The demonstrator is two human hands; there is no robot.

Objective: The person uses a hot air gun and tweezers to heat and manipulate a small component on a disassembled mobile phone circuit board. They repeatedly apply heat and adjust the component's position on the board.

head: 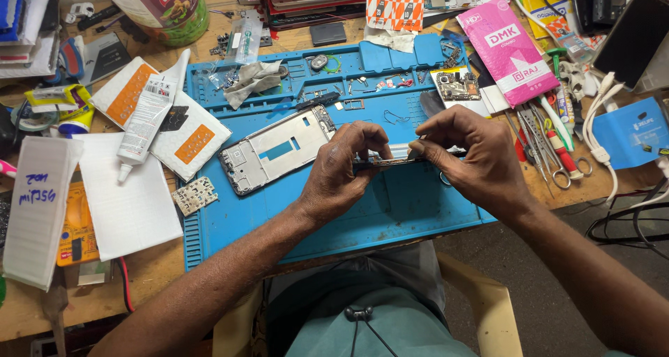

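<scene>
Slippage is the main hazard judged from this moment: the thin, dark, flat phone panel point(390, 160) is pinched only along its edges, above the blue silicone work mat point(418, 203), and an uneven squeeze could let it twist out and drop onto the mat. Bending is a second hazard, since so slim a part would flex or crack if pressed hard at both ends at once.

The panel is held edge-on to the camera, just right of the silver-grey rectangular phone frame point(279, 149), with its long axis running left to right, nearly level. One end is pointed at that frame, the other away from it. Which face is up cannot be told.

The left hand point(341, 172) is clenched around the panel's frame-side end, fingers curled over the top. The right hand point(470, 155) is grasping the far end, fingertips pressed on the upper edge.

Left of the phone frame, a white glue tube point(148, 116) lies on white-and-orange packets. Far to the frame's right, beyond the mat's edge, red-handled scissors point(566, 163) and tweezers lie close enough to be knocked by a slipping elbow.
</scene>
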